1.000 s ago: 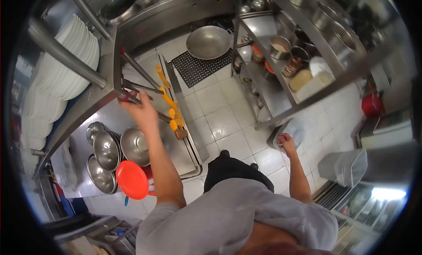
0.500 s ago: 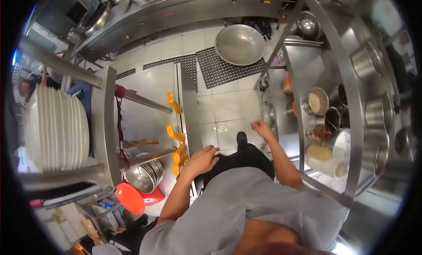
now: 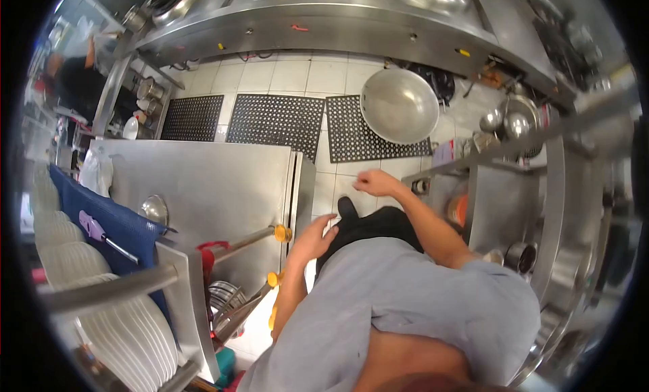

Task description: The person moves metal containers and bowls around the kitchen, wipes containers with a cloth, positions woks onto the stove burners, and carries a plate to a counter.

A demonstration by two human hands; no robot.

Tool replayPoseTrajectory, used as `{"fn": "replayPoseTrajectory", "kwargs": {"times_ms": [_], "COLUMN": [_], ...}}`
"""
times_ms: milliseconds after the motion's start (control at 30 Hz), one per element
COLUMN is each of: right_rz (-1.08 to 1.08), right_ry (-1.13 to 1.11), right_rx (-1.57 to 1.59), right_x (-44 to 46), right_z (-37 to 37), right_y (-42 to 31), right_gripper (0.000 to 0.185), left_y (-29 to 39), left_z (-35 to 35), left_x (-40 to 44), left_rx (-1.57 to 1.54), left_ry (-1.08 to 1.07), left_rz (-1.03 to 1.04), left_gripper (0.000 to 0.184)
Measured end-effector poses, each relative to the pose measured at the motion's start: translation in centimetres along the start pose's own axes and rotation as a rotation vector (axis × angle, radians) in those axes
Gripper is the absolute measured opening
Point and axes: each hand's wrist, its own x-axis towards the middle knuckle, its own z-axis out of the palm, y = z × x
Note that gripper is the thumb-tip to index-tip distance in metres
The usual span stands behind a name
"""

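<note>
My left hand hangs in front of my left hip, fingers loosely stretched and nothing in it. Near that forearm, yellow caps sit on the ends of the metal rack's tubes. My right hand is raised ahead of my body with its fingers curled in, and no object shows in it. It touches nothing I can see. Beyond it, a large metal wok rests on a black perforated floor mat. My black shoe shows between the hands.
A steel counter stands on the left, beside stacked white plates and a blue cloth. Steel shelves with pots line the right. A stove front runs across the far side. Another person is at far left.
I have moved forward along the aisle; the wok, mats and stove appear nearer. The plates and shelf jars have slid back in view. My right hand has swung inward and the left slightly forward.
</note>
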Motion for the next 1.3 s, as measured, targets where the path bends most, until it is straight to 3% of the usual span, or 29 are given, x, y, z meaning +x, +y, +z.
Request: {"fn": "replayPoseTrajectory", "kwargs": {"times_ms": [33,100,167,233,300,367,500,567,633,667,733,767,800,833,867,1000,1100,1167,1200,1300], "right_rz": [0.01,0.259,0.478,0.688,0.839,0.841,0.712,0.424,-0.053,-0.171,-0.522,-0.628,-0.917,-1.156,-1.234,-1.783,-1.944,-1.947,-1.926,-1.821], "right_ry": [0.023,-0.057,-0.01,0.146,0.308,0.355,0.208,0.163,0.115,0.077,0.039,-0.034,-0.05,-0.061,-0.004,-0.176,-0.309,-0.386,-0.418,-0.462], "right_rx": [0.03,0.325,0.416,0.626,0.877,0.913,0.68,0.388,0.134,-0.002,0.07,0.023,-0.066,-0.134,-0.121,-0.216,-0.294,-0.321,-0.316,-0.221], "right_x": [-0.1,-0.7,-0.9,-0.2,1.2,4.5,16.2,24.5,32.8,35.7,40.0,39.8,40.2,40.3,38.7,39.6,43.8,47.6,49.7,55.6], "right_z": [0.3,-1.5,-3.6,-4.9,-8.3,-11.1,-17.0,-23.1,-28.4,-30.9,-35.2,-37.8,-39.6,-41.1,-41.8,-42.4,-39.6,-37.6,-36.9,-34.1], "right_y": [2.8,6.3,10.4,16.1,17.4,19.9,22.1,15.9,8.8,2.9,-10.2,-18.0,-23.2,-27.7,-32.0,-40.9,-44.4,-46.7,-47.6,-50.2], "right_gripper": [0.031,0.028,0.026,0.026,0.026,0.027,0.025,0.016,0.011,0.016,0.017,0.022,0.026,0.022,0.015,0.007,0.011,0.014,0.015,0.021], "left_y": [0.7,2.8,3.3,3.5,2.7,1.1,-1.0,-0.3,0.0,-0.1,-0.8,-0.9,-1.1,-1.3,-2.3,-4.5,-10.3,-13.6,-16.1,-14.6], "left_z": [-1.1,-4.0,-6.1,-9.2,-11.9,-13.9,-17.8,-20.3,-21.5,-21.8,-22.2,-22.4,-22.4,-22.3,-21.8,-21.5,-22.3,-25.5,-27.3,-38.6], "left_x": [2.5,6.8,11.0,14.9,18.5,22.0,26.7,28.5,29.6,29.6,29.8,29.6,29.3,29.0,28.8,28.3,30.1,32.4,33.6,34.6], "left_rx": [-0.018,-0.024,-0.118,-0.201,-0.236,-0.251,-0.083,-0.026,-0.08,-0.157,-0.119,-0.13,-0.173,-0.216,-0.27,-0.615,-0.555,-0.69,-0.574,-0.508], "left_ry": [0.032,0.088,0.144,0.223,0.279,0.361,0.477,0.368,0.426,0.469,0.528,0.537,0.531,0.522,0.542,0.709,0.627,0.636,0.605,0.681], "left_rz": [0.048,0.078,0.035,0.001,-0.083,-0.162,-0.301,-0.415,-0.453,-0.452,-0.466,-0.478,-0.559,-0.639,-0.68,-0.741,-0.773,-0.735,-0.743,-0.762], "left_gripper": [0.04,0.04,0.04,0.039,0.039,0.038,0.036,0.036,0.038,0.038,0.039,0.039,0.038,0.038,0.039,0.045,0.047,0.047,0.046,0.039]}}
